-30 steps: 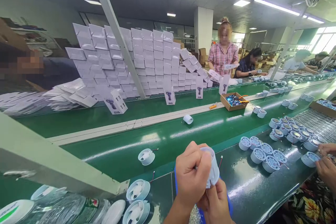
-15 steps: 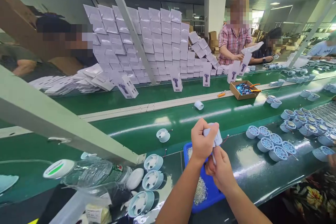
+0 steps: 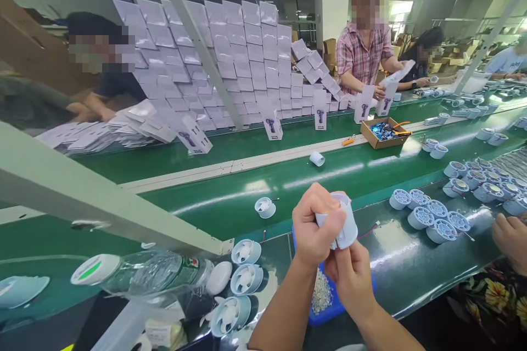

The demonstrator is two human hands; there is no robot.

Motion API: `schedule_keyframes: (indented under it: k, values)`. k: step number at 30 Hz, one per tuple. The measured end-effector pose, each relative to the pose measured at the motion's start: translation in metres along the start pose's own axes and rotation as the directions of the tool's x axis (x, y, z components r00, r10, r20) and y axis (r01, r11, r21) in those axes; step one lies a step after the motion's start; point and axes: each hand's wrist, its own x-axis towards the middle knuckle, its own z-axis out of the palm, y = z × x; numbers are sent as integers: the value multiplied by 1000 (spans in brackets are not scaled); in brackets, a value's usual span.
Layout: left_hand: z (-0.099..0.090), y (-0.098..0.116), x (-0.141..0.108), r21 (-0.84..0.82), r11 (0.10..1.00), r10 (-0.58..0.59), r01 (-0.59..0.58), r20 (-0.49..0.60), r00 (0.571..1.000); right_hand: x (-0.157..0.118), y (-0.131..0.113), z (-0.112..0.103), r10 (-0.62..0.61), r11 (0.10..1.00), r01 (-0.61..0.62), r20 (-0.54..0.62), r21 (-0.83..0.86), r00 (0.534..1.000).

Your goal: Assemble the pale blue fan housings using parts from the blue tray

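Observation:
My left hand (image 3: 315,226) is wrapped round a pale blue fan housing (image 3: 348,224), its thumb pressed over the side facing me. Below it, the fingers of my right hand (image 3: 349,271) pinch at the housing's lower edge; any small part between them is hidden. A thin red lead (image 3: 369,229) with a white plug sticks out to the right of the housing. Under both hands lies a blue tray (image 3: 329,315) that holds small white pieces (image 3: 321,292). To the left, several fan housings with white blades (image 3: 246,279) stand in a row.
Several fan housings (image 3: 438,219) stand on the bench at right, near another person's hand (image 3: 510,238). A single one (image 3: 264,207) rests on the green belt (image 3: 214,192). Left are a plastic bottle (image 3: 164,270) and slanting metal post (image 3: 102,192). A cardboard box of tools (image 3: 385,140) stands beyond.
The fan housing has turned in my hands, so more of its round side shows. My right hand stays beneath it. A co-worker's hand has come into view at the right edge.

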Motion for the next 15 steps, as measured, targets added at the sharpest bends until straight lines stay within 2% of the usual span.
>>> schedule_keyframes:
  k: [2, 4, 6, 8, 12, 15]
  values:
    - [-1, -4, 2, 86, 996, -36, 40, -45, 998, 7, -2, -2, 46, 999, -46, 9, 6, 999]
    - [-1, -9, 4, 148, 979, -123, 143, -132, 984, 15, -5, -5, 116, 993, -117, 44, 9, 992]
    - [1, -15, 7, 113, 956, -245, 272, -203, 948, 23, -8, -10, 187, 982, -189, 81, 10, 979]
    - [3, -21, 8, 46, 932, -343, 360, -213, 915, 29, -10, -14, 234, 971, -237, 87, 25, 968]
    - [7, -31, 6, -6, 912, -406, 411, -170, 898, 35, -8, -23, 257, 964, -262, 86, 51, 963]
    - [9, -35, 3, 18, 928, -362, 373, -205, 909, 36, -2, -28, 226, 974, -227, 96, -3, 969]
